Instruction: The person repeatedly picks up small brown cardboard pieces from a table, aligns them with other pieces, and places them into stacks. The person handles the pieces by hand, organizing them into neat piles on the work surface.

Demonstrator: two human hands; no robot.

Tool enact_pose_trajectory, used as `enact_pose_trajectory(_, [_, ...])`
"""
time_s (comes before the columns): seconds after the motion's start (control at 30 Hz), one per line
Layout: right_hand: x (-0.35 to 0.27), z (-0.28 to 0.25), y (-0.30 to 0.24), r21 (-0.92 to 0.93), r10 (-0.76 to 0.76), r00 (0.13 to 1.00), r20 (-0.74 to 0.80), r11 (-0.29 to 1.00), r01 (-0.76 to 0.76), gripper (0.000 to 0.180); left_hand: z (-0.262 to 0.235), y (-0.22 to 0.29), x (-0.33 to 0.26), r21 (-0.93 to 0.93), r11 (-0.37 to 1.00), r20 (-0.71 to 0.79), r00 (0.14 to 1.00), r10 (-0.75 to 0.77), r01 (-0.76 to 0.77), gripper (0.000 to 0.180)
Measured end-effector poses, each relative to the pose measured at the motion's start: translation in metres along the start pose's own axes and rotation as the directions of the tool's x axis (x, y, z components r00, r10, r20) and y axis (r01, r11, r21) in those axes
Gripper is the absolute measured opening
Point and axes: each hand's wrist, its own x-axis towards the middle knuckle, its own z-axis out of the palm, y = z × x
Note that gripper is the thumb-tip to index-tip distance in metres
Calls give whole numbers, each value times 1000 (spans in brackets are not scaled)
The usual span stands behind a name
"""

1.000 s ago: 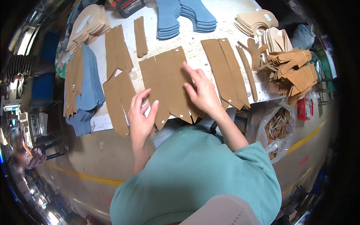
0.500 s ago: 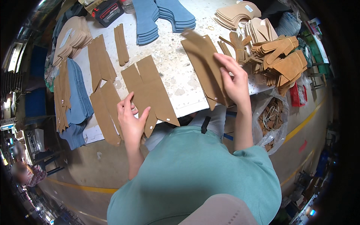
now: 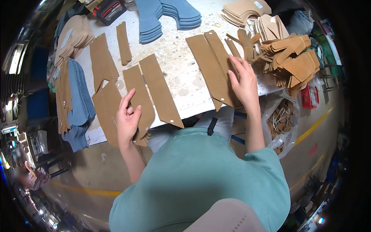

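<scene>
Seen from above: a speckled white worktable strewn with cut brown card or leatherboard pieces.

Left hand at about 8 o'clock, lying flat on the near end of a long brown panel, fingers loosely spread, thumb out, pinning rather than gripping. Beside it toward 6 o'clock, a second long pointed panel, its tip overhanging the table's near edge. Further toward 9 o'clock, more brown cut pieces and a stack of blue-grey pieces.

Right hand at about 3 o'clock, palm down with fingers fairly wide, pressed on a small stack of long pointed brown panels near their lower end; holding nothing off the table.

At 1 to 2 o'clock, a heap of tan cut shapes and paler stacks. At 12 o'clock, a stack of blue shaped pieces; at 11 o'clock, a dark red-trimmed tool case. Off the table edge near 4 o'clock, a clear bag of scraps.

Likely light, thin and moderately stiff sheets: easy to slide under a flat palm, prone to bending if lifted by one tip. Probably best taken at a long edge near mid-length, or pinched where an end overhangs the table. Smooth faces, so stacked pieces may slip apart unless squared and pressed together.
</scene>
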Motion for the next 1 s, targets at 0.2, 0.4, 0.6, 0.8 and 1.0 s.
enact_pose_trajectory(0.2, [-19, 1, -25, -118, 116, 992, 56, 987, -108, 49, -17, 33, 15, -364, 932, 92, 995, 27, 8, 63])
enact_pose_trajectory(0.4, [-24, 28, -68, 732, 61, 936, 346, 606, -310, 44, 7, 46, 20, -525, 832, 133, 948, 291, -182, 73])
enact_pose_trajectory(0.6, [-40, 71, -105, 742, 18, 789, 615, 325, -586, 46, 39, 3, 24, -306, 951, 186, 982, 17, 41, 69])
enact_pose_trajectory(0.8, [-46, 72, -105, 675, -33, 864, 503, 639, -368, 38, 35, -10, 15, -98, 995, 127, 991, 31, -18, 64])
enact_pose_trajectory(1.0, [-46, 72, -106, 633, -3, 834, 552, 653, -416, 39, 37, -8, 10, -53, 997, 54, 997, 55, -52, 61])
